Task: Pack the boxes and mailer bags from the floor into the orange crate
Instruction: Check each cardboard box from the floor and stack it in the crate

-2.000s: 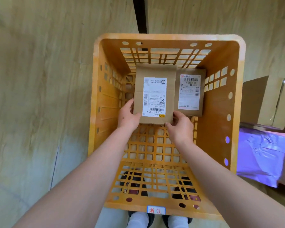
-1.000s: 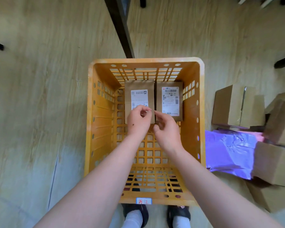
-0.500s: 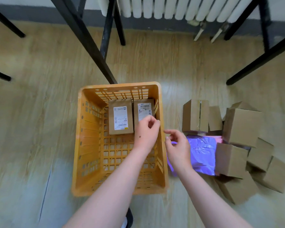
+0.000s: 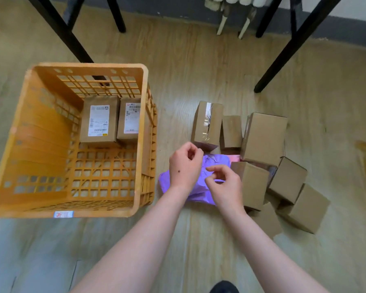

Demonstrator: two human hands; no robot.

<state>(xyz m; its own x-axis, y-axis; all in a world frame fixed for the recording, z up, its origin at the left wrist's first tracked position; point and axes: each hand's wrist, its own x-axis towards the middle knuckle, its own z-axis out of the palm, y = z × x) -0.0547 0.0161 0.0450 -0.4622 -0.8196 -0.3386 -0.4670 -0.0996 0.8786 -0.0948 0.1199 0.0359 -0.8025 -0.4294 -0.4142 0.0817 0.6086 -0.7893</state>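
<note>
The orange crate (image 4: 40,127) stands on the floor at the left. Two labelled cardboard boxes lie side by side at its far end: a wider box (image 4: 99,121) and a narrower box (image 4: 130,120) against the right wall. To the right of the crate lies a purple mailer bag (image 4: 215,163), with a pink bag (image 4: 235,158) partly showing behind it. Several plain cardboard boxes (image 4: 262,138) are piled around the bags. My left hand (image 4: 185,166) and my right hand (image 4: 224,186) hover over the purple bag, fingers loosely curled, holding nothing.
Black metal furniture legs (image 4: 292,45) slant down to the wood floor behind the crate and the box pile. A white radiator (image 4: 232,2) runs along the far wall. My dark shoe (image 4: 223,287) shows at the bottom edge.
Both hands let go of the wider box in the crate and moved right, out over the purple mailer bag. My view rose and swung right, bringing the box pile into sight.
</note>
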